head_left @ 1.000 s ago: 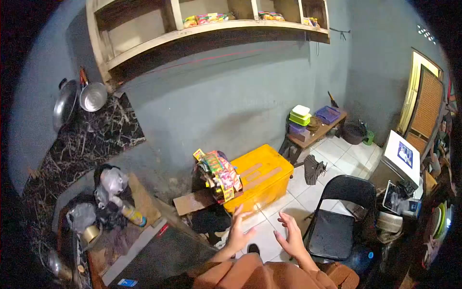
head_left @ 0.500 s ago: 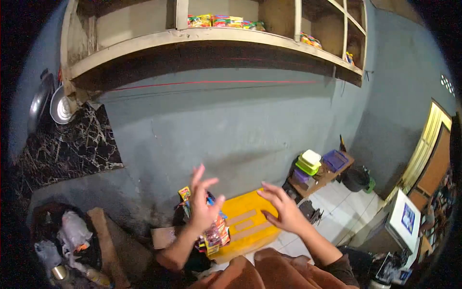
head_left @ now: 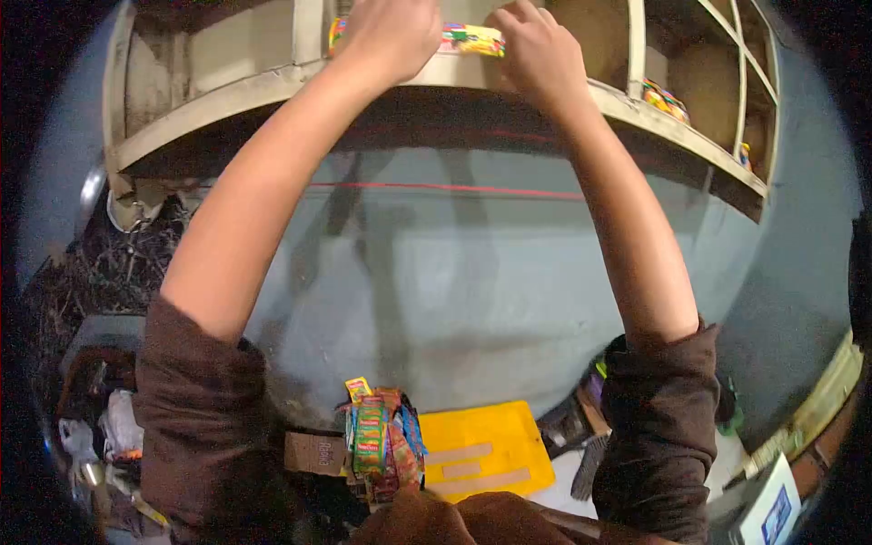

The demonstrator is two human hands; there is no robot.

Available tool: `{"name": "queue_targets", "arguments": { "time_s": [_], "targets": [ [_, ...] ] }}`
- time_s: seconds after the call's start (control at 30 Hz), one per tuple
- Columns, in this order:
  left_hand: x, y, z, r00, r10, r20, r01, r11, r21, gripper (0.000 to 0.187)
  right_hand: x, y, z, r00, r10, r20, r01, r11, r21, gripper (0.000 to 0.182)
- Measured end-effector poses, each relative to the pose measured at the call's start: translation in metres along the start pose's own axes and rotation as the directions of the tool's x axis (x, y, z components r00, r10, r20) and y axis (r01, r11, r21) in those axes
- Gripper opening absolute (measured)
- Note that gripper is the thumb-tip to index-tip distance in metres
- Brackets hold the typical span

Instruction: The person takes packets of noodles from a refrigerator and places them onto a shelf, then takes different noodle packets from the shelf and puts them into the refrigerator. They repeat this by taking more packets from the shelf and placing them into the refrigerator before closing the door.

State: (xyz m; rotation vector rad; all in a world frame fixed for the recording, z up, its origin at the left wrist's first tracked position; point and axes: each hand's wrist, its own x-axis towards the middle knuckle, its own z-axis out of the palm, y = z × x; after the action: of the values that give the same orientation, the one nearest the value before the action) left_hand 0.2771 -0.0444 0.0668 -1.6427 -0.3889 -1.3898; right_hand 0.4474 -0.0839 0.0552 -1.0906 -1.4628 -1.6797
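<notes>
Nearest the camera: brown fabric at bottom centre, and two brown sleeves (head_left: 195,409) pushed up to the elbows, one on each raised arm.

Below and beyond the sleeves, on the floor: a yellow lidded bin (head_left: 486,450) with tan tape strips across its top, set against the foot of the wall. Just beside it on the left, a hanging bunch of colourful sachet strips (head_left: 377,436), with a piece of brown cardboard (head_left: 313,451) touching its lower left. Far left, cluttered bags and a bottle, too dim to sort out. Bottom right corner, a white box (head_left: 772,509) with a blue print.

Middle distance: blue-grey wall (head_left: 436,272), a thin red line (head_left: 454,189) running across it under the shelf.

Farthest, overhead: cream wooden shelf (head_left: 227,95) with upright dividers. Both arms reach up to its middle compartment. Left hand (head_left: 386,32) rests curled over the shelf's front edge, fingers closed down on the left end of a row of snack packets (head_left: 472,38). Right hand (head_left: 536,45) sits at the row's right end, fingers bent onto the packets; whether it has a firm grip, cannot tell. The packets lie on the shelf board, between the two hands. More packets (head_left: 663,95) in the compartment to the right.
</notes>
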Motion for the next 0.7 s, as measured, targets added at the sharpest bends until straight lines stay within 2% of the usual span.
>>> {"name": "queue_targets", "arguments": {
  "time_s": [0.03, 0.07, 0.13, 0.17, 0.23, 0.27, 0.3, 0.37, 0.4, 0.43, 0.5, 0.53, 0.6, 0.63, 0.7],
  "targets": [
    [0.011, -0.005, 0.008, 0.994, -0.079, 0.076, 0.081, 0.996, -0.025, 0.037, 0.010, 0.010, 0.015, 0.996, 0.063, 0.057, -0.061, 0.998, -0.036, 0.028],
    [0.020, -0.006, 0.014, 0.994, -0.091, 0.058, 0.091, 0.996, 0.006, 0.037, 0.022, 0.021, 0.031, 0.972, 0.130, 0.195, -0.117, 0.990, -0.078, 0.027],
    [0.034, -0.010, 0.026, 0.955, -0.124, 0.270, 0.093, 0.987, 0.128, 0.036, 0.044, 0.043, 0.071, 0.852, 0.213, 0.478, -0.194, 0.977, -0.089, 0.031],
    [0.039, -0.012, 0.033, 0.955, -0.145, 0.258, 0.108, 0.982, 0.152, 0.036, 0.054, 0.042, 0.074, 0.865, 0.188, 0.466, -0.174, 0.982, -0.073, 0.031],
    [0.042, -0.019, 0.049, 0.948, -0.164, 0.273, 0.133, 0.983, 0.128, 0.046, 0.067, 0.039, 0.078, 0.731, 0.212, 0.649, -0.248, 0.968, -0.038, 0.036],
    [0.039, -0.024, 0.052, 0.915, -0.154, 0.372, 0.112, 0.985, 0.131, 0.041, 0.073, 0.040, 0.085, 0.746, 0.194, 0.637, -0.240, 0.971, -0.015, 0.040],
    [0.039, -0.030, 0.059, 0.915, -0.167, 0.367, 0.121, 0.982, 0.145, 0.041, 0.080, 0.041, 0.091, 0.753, 0.179, 0.633, -0.228, 0.974, -0.004, 0.040],
    [0.045, -0.038, 0.068, 0.691, -0.164, 0.704, 0.162, 0.984, 0.070, 0.047, 0.095, 0.045, 0.100, 0.583, 0.188, 0.791, -0.223, 0.972, -0.067, 0.042],
    [0.048, -0.040, 0.069, 0.586, -0.214, 0.782, 0.158, 0.976, 0.149, 0.055, 0.101, 0.047, 0.105, 0.542, 0.206, 0.815, -0.242, 0.967, -0.083, 0.043],
    [0.049, -0.043, 0.070, 0.588, -0.219, 0.778, 0.157, 0.975, 0.156, 0.055, 0.107, 0.049, 0.109, 0.549, 0.203, 0.811, -0.241, 0.967, -0.079, 0.043],
    [0.049, -0.057, 0.084, 0.599, -0.281, 0.750, 0.239, 0.956, 0.168, 0.064, 0.113, 0.057, 0.121, 0.483, 0.165, 0.860, -0.157, 0.983, -0.101, 0.041],
    [0.048, -0.073, 0.101, 0.683, -0.259, 0.683, 0.257, 0.961, 0.107, 0.071, 0.110, 0.059, 0.124, 0.482, 0.164, 0.861, -0.164, 0.982, -0.095, 0.041],
    [0.047, -0.080, 0.096, 0.708, -0.277, 0.650, 0.278, 0.955, 0.105, 0.072, 0.103, 0.057, 0.120, 0.662, 0.209, 0.719, -0.283, 0.959, -0.018, 0.047],
    [0.045, -0.083, 0.093, 0.733, -0.296, 0.613, 0.301, 0.949, 0.098, 0.073, 0.098, 0.054, 0.119, 0.660, 0.209, 0.721, -0.285, 0.958, -0.017, 0.047],
    [0.040, -0.107, 0.104, 0.694, -0.324, 0.643, 0.326, 0.938, 0.121, 0.076, 0.092, 0.046, 0.119, 0.703, 0.136, 0.698, -0.211, 0.977, 0.022, 0.057]
  ]
}}
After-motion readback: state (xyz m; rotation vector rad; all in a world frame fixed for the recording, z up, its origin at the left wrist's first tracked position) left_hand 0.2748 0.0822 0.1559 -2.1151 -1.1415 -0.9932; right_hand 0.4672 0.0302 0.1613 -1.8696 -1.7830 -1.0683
